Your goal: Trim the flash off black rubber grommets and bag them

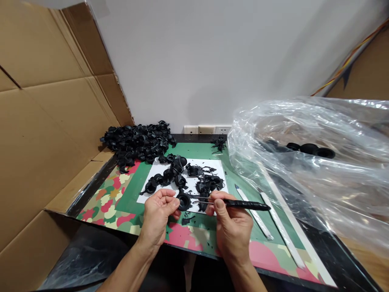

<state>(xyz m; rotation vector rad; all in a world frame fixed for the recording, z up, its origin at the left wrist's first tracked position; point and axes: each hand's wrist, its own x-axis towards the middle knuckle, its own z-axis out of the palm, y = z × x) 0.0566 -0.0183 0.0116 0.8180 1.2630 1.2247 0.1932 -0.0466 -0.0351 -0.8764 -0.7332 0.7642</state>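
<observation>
My left hand (161, 209) pinches a round black rubber part (184, 201) by its left edge, over the front of a white sheet (145, 198). My right hand (232, 225) is closed around black-handled tweezers (247, 205). Their two thin metal prongs point left, close to the rubber part's right side; whether they touch it I cannot tell. On the sheet behind my hands lie several ribbed black rubber parts (168, 176) and a heap of black scraps (210, 183). Small black trimmings (187, 219) are scattered beneath the held part.
A big pile of black rubber parts (138, 140) sits at the back left beside a cardboard wall (54, 117). Two white-wrapped sticks (282, 231) lie at right. A clear plastic bag (304, 178) holds several black round parts (309, 149). More scraps (219, 143) lie near the wall sockets (206, 129).
</observation>
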